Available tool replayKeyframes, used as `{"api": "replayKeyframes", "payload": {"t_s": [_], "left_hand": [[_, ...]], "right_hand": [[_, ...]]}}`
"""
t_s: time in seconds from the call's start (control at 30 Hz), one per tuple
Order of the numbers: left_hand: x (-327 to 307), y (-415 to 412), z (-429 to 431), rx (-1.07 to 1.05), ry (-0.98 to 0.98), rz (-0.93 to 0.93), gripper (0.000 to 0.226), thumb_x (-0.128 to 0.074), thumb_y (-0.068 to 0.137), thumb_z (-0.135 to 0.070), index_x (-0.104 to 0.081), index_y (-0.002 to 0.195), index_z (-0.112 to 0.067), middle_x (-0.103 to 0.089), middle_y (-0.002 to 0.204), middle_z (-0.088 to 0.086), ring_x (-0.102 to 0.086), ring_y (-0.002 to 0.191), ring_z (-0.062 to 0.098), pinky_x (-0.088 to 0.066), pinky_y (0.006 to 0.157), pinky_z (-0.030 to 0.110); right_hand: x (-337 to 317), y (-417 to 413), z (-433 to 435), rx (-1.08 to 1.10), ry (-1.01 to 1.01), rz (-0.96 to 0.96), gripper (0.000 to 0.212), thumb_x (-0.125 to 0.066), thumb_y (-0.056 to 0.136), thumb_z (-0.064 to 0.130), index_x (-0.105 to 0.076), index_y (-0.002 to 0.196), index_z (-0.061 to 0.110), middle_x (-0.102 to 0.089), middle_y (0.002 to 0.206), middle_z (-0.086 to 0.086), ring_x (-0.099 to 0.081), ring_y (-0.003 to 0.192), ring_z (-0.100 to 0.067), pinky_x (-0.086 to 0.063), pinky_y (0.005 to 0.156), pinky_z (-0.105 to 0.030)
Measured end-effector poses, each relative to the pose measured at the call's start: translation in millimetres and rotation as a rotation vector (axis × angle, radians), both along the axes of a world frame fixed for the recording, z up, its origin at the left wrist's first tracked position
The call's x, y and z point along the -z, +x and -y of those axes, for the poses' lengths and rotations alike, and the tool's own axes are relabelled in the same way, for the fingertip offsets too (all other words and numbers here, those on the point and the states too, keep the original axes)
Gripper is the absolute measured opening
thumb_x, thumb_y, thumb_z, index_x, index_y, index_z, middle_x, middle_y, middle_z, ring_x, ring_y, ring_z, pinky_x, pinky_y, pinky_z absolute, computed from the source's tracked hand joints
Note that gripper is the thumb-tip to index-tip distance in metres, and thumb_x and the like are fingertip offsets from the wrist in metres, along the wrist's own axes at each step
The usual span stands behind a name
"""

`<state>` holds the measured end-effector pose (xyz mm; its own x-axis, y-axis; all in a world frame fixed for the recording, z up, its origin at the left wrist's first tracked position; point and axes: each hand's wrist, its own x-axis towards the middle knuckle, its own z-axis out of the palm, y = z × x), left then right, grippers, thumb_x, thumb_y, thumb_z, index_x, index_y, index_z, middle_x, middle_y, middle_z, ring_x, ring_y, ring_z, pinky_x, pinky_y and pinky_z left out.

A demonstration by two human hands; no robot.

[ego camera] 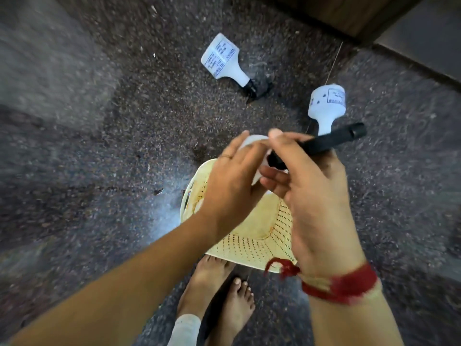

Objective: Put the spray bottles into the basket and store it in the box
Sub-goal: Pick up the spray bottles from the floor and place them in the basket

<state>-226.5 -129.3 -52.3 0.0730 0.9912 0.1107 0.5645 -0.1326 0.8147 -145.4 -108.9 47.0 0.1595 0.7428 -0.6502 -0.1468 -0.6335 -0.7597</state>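
The speckled stone floor (pixel 124 146) spreads dark and grainy under everything, polished enough to catch a pale glare to the left of my basket (pixel 249 243). That basket is cream plastic, rounded, its walls pierced with rows of small holes, and it sits on the floor just beyond my bare feet (pixel 217 290). Above it, my left hand (pixel 232 181) and right hand (pixel 311 196) both hold one spray bottle (pixel 252 142): the left grip curls around its smooth white body, the right grip closes on its black trigger head, whose matte nozzle sticks out to the right. A red thread band (pixel 341 285) wraps my right wrist. Farther off, a second spray bottle (pixel 223 61) lies on its side on the floor, white, bell-shaped, with a printed label and a black head pointing near-right. A third spray bottle (pixel 326 106) lies to the right of it, partly behind the nozzle I hold.
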Motion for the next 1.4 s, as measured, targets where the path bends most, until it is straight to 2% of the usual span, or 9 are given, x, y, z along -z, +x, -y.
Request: {"api": "replayKeyframes", "payload": {"t_s": [0.17, 0.37, 0.57, 0.7, 0.8, 0.87, 0.97, 1.1, 1.4], "left_hand": [[18.8, 28.2, 23.5, 0.071, -0.012, -0.077, 0.039, -0.046, 0.084, -0.014, -0.062, 0.113, 0.007, -0.068, 0.111, 0.012, -0.065, 0.105, 0.031, -0.034, 0.112, 0.048], [46.6, 35.6, 43.5, 0.147, -0.267, -0.164, 0.051, -0.033, 0.088, -0.028, -0.059, 0.119, 0.004, -0.064, 0.121, 0.012, -0.054, 0.122, 0.037, -0.033, 0.111, 0.047], [48.7, 21.3, 44.3, 0.286, -0.321, -0.578, 0.049, -0.050, 0.094, -0.029, -0.042, 0.139, -0.012, -0.039, 0.149, 0.006, -0.009, 0.148, 0.032, -0.002, 0.118, 0.052], [37.9, 7.1, 61.9, 0.118, -0.158, -0.683, 0.065, -0.075, 0.070, -0.034, -0.053, 0.128, -0.015, -0.052, 0.138, 0.009, -0.040, 0.137, 0.033, -0.027, 0.110, 0.053], [37.4, -6.0, 81.9, -0.013, -0.441, -0.729, 0.090, -0.079, 0.062, -0.049, -0.038, 0.137, -0.019, -0.047, 0.140, 0.007, -0.051, 0.124, 0.032, -0.044, 0.096, 0.047], [44.6, -12.9, 92.8, -0.017, -0.578, -0.674, 0.083, -0.071, 0.077, -0.041, -0.024, 0.143, -0.025, -0.049, 0.134, 0.004, -0.057, 0.111, 0.030, -0.049, 0.082, 0.043], [55.4, -20.3, 95.6, -0.042, -0.563, -0.576, 0.059, -0.053, 0.092, -0.015, -0.028, 0.144, -0.024, -0.061, 0.112, 0.007, -0.060, 0.091, 0.036, -0.049, 0.066, 0.045], [60.3, -24.7, 93.1, 0.019, -0.491, -0.666, 0.071, -0.058, 0.088, -0.003, -0.020, 0.143, -0.028, -0.063, 0.110, 0.004, -0.059, 0.088, 0.033, -0.043, 0.060, 0.037], [51.3, -31.5, 94.4, 0.225, -0.453, -0.829, 0.106, -0.077, 0.060, 0.005, -0.026, 0.148, -0.024, -0.064, 0.099, 0.003, -0.061, 0.080, 0.028, -0.046, 0.055, 0.034]], "right_hand": [[23.6, 27.8, 23.7, 0.046, 0.004, 0.119, 0.015, -0.066, 0.077, 0.010, -0.063, 0.091, 0.010, -0.062, 0.077, -0.004, -0.059, 0.065, -0.018, -0.054, 0.062, -0.025], [65.8, 35.8, 38.9, 0.118, -0.102, 0.120, 0.010, -0.061, 0.079, 0.003, -0.062, 0.088, 0.009, -0.059, 0.065, 0.001, -0.056, 0.059, -0.013, -0.052, 0.061, -0.024], [107.9, 27.6, 44.5, 0.162, -0.124, 0.147, 0.013, -0.061, 0.081, 0.002, -0.061, 0.091, 0.010, -0.060, 0.075, -0.002, -0.059, 0.054, -0.002, -0.057, 0.067, -0.028], [131.7, 23.3, 38.7, 0.202, -0.166, 0.163, 0.016, -0.060, 0.082, 0.001, -0.062, 0.095, 0.008, -0.060, 0.086, -0.008, -0.056, 0.059, -0.007, -0.057, 0.073, -0.031], [144.8, 19.6, 32.3, 0.205, -0.188, 0.142, 0.013, -0.059, 0.080, 0.000, -0.060, 0.088, 0.011, -0.058, 0.080, -0.004, -0.055, 0.050, -0.004, -0.054, 0.067, -0.027], [152.2, 16.7, 29.3, 0.196, -0.196, 0.107, 0.014, -0.060, 0.079, 0.000, -0.059, 0.079, 0.014, -0.059, 0.072, 0.001, -0.056, 0.043, 0.000, -0.055, 0.067, -0.028], [162.1, 11.9, 28.1, 0.127, -0.229, 0.132, 0.015, -0.063, 0.071, 0.008, -0.060, 0.071, 0.022, -0.063, 0.059, 0.012, -0.059, 0.045, 0.000, -0.058, 0.073, -0.036], [168.0, -0.3, 29.8, 0.024, -0.247, 0.171, 0.020, -0.060, 0.073, 0.004, -0.059, 0.074, 0.024, -0.062, 0.071, 0.004, -0.056, 0.057, -0.013, -0.057, 0.080, -0.044], [166.3, -9.8, 31.7, -0.037, -0.182, 0.211, 0.019, -0.058, 0.075, 0.006, -0.063, 0.088, 0.019, -0.061, 0.073, -0.003, -0.057, 0.051, -0.009, -0.054, 0.063, -0.024]]}}
